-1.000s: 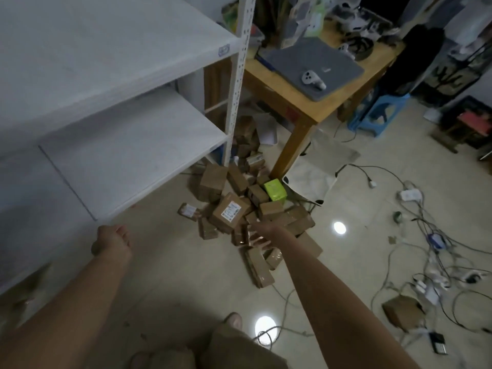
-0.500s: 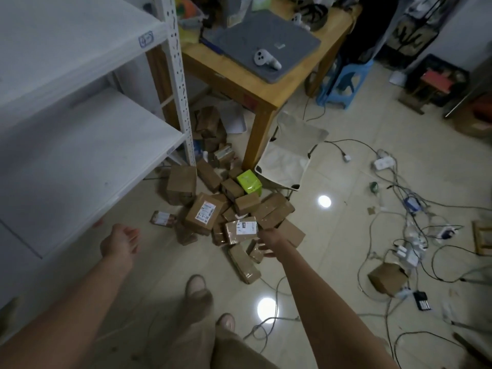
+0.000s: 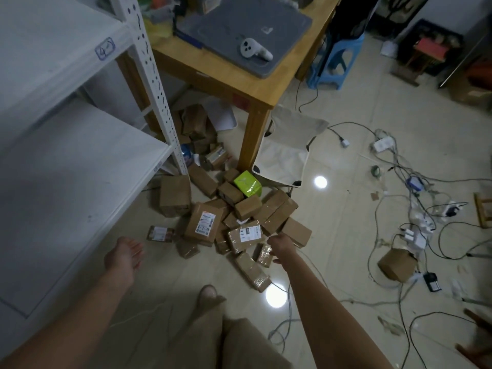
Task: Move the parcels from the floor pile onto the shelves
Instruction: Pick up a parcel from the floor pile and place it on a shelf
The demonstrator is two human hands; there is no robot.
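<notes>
A pile of brown cardboard parcels [image 3: 229, 209] lies on the tiled floor beside the white shelf unit's post [image 3: 154, 83]. One bright green parcel [image 3: 247, 183] sits at its far side. My right hand [image 3: 281, 247] reaches down at the pile's near right edge, fingers spread beside a labelled parcel [image 3: 246, 235] and over a small taped parcel [image 3: 263, 255]; it holds nothing that I can see. My left hand [image 3: 123, 255] hangs open and empty, palm up, in front of the lower shelf [image 3: 80, 169]. The upper shelf [image 3: 53, 49] is bare.
A wooden table [image 3: 239, 83] with a grey mat and a white controller stands behind the pile. A folded cream chair [image 3: 287, 150] leans on its leg. Tangled cables and plugs [image 3: 415, 230] and one loose box [image 3: 396, 265] litter the floor on the right. My feet are below.
The view has come closer and swung right. A labelled parcel at the pile's near edge has come into view beside my right hand. My left hand has opened, palm up.
</notes>
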